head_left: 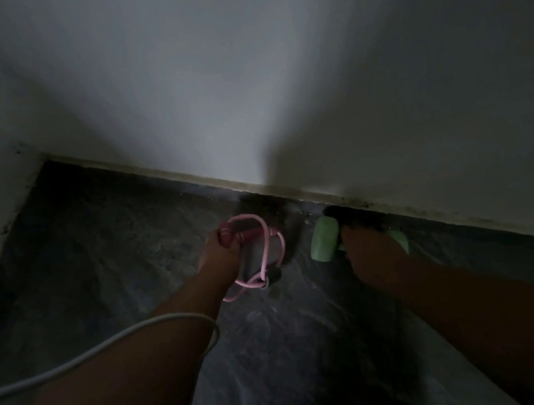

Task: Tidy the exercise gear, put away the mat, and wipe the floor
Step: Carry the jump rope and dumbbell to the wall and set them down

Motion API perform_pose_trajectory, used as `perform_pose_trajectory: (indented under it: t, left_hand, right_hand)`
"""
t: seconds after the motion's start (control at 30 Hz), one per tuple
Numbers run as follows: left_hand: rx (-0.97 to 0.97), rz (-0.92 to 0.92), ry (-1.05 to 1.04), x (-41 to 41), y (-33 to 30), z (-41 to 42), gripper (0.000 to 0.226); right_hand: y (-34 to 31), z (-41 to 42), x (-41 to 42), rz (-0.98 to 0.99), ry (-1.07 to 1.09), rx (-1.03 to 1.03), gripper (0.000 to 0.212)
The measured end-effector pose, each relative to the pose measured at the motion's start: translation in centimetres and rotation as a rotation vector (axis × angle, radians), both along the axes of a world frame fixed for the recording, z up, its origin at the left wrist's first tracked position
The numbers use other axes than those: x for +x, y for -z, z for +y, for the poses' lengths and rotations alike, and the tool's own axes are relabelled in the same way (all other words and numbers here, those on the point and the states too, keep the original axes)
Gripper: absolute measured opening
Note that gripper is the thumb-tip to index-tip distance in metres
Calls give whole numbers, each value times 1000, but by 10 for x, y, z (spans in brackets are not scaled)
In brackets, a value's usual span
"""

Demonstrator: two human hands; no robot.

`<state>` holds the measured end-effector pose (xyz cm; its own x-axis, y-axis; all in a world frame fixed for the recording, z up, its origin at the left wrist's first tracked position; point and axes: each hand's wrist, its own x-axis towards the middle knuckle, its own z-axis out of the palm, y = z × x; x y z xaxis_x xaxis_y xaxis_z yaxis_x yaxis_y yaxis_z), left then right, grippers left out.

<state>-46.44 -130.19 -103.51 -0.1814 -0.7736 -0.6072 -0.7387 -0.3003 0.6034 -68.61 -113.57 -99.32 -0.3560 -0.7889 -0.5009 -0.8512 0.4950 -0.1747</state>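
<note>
Head view: dumbbell [326, 239] handle hidden.

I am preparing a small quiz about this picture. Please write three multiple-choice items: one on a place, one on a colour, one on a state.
1. Where is the dumbbell?
A. near the foot of the wall
B. on a shelf
C. on a chair

2. What colour is the skipping rope?
A. blue
B. pink
C. yellow

3. What is the left hand doing?
A. hanging idle
B. pressing on the wall
C. gripping the rope's handle

Answers:
1 A, it is low beside the skirting, in the right hand.
2 B, cord and handle look pink.
3 C, fingers curl round the handle.
</note>
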Motion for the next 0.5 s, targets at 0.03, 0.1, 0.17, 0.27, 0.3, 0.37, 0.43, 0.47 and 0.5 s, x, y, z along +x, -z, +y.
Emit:
perform_pose_trajectory:
  t: [0.03, 0.1, 0.17, 0.27, 0.3, 0.37, 0.43, 0.47, 0.5]
  left_hand:
    - [-14, 4, 44, -1, -1, -2, 38]
    - [-24, -13, 100, 1, 0, -6, 45]
    - [-32, -71, 127, 5, 3, -12, 63]
    - [-12, -162, 95, 11, -1, -11, 82]
    - [-1, -181, 61, 12, -2, -9, 83]
    - [-1, -290, -22, 13, -2, -7, 94]
    - [39, -333, -133, 11, -5, -8, 110]
    - [61, -310, -171, 11, -2, -12, 117]
    - [78, -283, -200, 10, 2, -14, 123]
  right_hand:
    - [6, -1, -1, 21, -16, 30, 31]
    - [14, -3, -6, 4, -20, 88, 40]
    - [16, -5, -9, -13, -6, 79, 42]
    - [11, -4, -6, -1, 25, -56, 57]
    - [8, -3, -4, 2, 14, -45, 56]
    - [4, -2, -1, -5, 12, -37, 43]
    - [3, -5, 1, 17, 47, -136, 40]
    - [2, -7, 2, 46, 64, -180, 41]
    - [2, -11, 4, 77, 66, -228, 44]
